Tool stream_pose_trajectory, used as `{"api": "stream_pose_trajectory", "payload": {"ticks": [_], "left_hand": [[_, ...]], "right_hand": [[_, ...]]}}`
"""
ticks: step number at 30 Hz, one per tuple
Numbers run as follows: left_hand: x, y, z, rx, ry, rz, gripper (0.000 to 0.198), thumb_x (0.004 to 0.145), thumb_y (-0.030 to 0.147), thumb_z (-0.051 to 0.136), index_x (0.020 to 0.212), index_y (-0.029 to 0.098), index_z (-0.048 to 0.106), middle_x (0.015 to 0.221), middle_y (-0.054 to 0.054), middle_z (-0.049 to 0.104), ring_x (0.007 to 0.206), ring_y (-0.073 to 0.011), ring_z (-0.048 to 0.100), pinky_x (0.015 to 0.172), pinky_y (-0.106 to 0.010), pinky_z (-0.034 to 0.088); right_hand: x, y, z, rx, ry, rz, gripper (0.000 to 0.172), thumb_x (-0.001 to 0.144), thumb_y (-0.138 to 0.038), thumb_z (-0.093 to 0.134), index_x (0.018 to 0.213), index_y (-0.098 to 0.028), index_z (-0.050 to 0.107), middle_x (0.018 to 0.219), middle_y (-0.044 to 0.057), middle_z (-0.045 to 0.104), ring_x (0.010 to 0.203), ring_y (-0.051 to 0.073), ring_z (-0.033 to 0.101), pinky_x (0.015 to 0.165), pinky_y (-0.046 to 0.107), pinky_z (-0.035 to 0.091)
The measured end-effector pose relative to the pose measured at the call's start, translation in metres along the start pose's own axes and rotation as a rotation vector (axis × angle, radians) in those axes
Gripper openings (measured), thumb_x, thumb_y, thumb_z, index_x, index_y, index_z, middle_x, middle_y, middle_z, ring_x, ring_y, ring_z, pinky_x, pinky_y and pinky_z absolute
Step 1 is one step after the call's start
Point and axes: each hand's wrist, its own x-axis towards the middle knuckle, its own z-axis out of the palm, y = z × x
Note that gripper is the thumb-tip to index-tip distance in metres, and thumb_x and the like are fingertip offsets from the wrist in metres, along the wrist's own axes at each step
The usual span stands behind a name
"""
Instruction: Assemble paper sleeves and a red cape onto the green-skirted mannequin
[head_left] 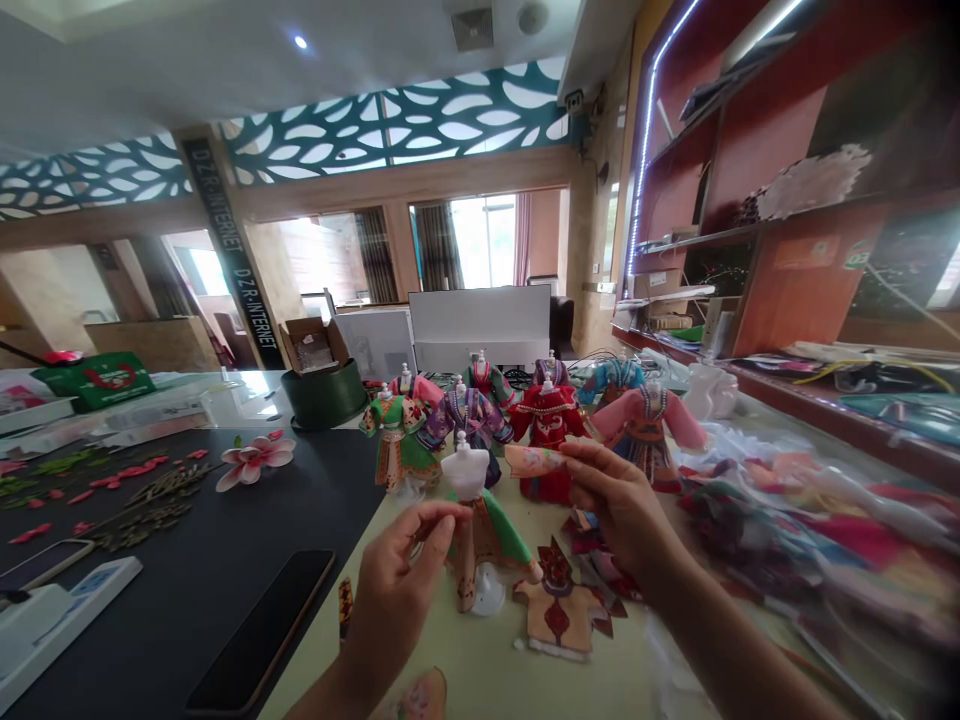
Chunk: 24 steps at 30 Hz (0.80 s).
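Observation:
A small white mannequin torso (466, 472) stands in front of me, with a green and tan doll skirt (496, 535) around its lower part. Beside its waist, my left hand (405, 560) is closed in a pinch; what its fingertips grip, if anything, is hidden. My right hand (619, 500) pinches a small peach fabric piece (534, 460) with a floral pattern, held up to the right of the torso. Below lies a flat beige doll top (556, 612) with dark red trim. Another patterned fabric piece (424, 698) lies at the near edge.
Several dressed mannequins, including a purple one (469, 415) and a red one (550, 410), stand behind. Heaped fabrics (810, 510) cover the right side. On the dark mat at left are a phone (262, 630), a power strip (71, 620) and a pink flower (256, 460).

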Motion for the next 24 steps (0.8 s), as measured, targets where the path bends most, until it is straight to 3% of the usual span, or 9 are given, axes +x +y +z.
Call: {"api": "stream_pose_trajectory", "payload": {"ticks": [5,15,24], "left_hand": [[0.019,-0.002,-0.011,0.198,0.006,0.186,0.017,0.081,0.035,0.062,0.088,0.022,0.071,0.092,-0.004,0.072,0.089,-0.0208,0.064,0.080,-0.025,0.046],[0.043,-0.009,-0.006,0.197,0.099,0.250,0.017,0.080,0.031,0.062,0.095,0.024,0.067,0.101,-0.003,0.069,0.097,-0.0199,0.061,0.083,-0.025,0.045],[0.053,-0.014,-0.004,0.235,0.063,0.281,0.019,0.082,0.030,0.060,0.099,0.022,0.064,0.103,-0.004,0.066,0.095,-0.0194,0.060,0.084,-0.027,0.046]], "right_hand": [[0.017,0.005,0.006,0.005,0.002,0.029,0.031,0.055,-0.028,0.083,0.081,-0.015,0.070,0.059,-0.003,0.056,0.043,0.005,0.039,0.040,0.021,0.024],[0.029,0.019,0.008,0.027,-0.075,0.036,0.026,0.060,-0.029,0.081,0.081,-0.017,0.070,0.054,-0.004,0.053,0.044,0.006,0.040,0.042,0.021,0.026],[0.036,0.029,0.007,0.050,-0.130,0.039,0.021,0.065,-0.026,0.079,0.081,-0.017,0.071,0.057,-0.003,0.056,0.043,0.004,0.038,0.044,0.021,0.021]]}}
